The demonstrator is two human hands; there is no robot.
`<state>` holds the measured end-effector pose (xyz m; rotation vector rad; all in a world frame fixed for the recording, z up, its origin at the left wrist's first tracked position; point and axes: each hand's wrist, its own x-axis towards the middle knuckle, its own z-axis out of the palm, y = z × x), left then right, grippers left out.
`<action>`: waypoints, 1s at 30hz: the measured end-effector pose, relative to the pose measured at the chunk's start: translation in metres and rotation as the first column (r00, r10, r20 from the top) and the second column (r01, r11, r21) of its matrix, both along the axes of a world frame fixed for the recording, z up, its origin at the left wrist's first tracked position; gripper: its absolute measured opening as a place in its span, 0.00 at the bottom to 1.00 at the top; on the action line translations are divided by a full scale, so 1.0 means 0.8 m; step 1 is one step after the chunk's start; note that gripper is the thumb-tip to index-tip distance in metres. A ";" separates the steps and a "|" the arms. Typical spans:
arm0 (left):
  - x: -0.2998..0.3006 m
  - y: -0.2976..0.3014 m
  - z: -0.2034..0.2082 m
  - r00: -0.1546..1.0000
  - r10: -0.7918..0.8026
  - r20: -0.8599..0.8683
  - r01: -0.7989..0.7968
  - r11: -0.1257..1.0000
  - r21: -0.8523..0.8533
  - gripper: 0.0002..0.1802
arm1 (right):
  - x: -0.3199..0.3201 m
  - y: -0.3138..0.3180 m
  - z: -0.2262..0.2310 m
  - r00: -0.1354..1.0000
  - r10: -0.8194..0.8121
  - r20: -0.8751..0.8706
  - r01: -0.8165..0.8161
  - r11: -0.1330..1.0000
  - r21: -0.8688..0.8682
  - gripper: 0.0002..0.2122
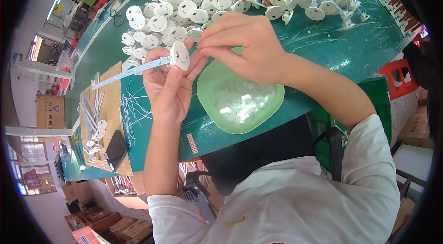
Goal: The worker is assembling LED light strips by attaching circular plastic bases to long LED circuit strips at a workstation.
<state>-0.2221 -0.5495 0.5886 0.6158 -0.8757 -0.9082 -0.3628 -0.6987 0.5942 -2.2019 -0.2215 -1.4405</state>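
My left hand (168, 94) grips a white round plastic disc (180, 56) between thumb and fingers, its slotted face turned to the right. From the disc a thin pale-blue LED strip (131, 71) with small yellow chips runs out to the left. Just right of the disc, my right hand (251, 45) is pinched, thumb against fingertips; whatever lies between them is hidden or too small to make out. Below the right hand sits a light green bowl (207, 101) holding small, shiny clear pieces that I cannot name.
A large heap of white discs with strips (187, 8) covers the table's far side. At left, cardboard (113, 101) bears more strips and discs, with a black phone-like device (116, 150) and loose white wires (134, 115) nearby. A red stool (399, 78) stands at right.
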 end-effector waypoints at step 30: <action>-0.002 -0.002 -0.003 0.999 0.036 -0.012 -0.036 0.999 -0.005 0.25 | -0.009 0.019 0.012 0.997 -0.073 0.026 0.073 0.997 0.002 0.06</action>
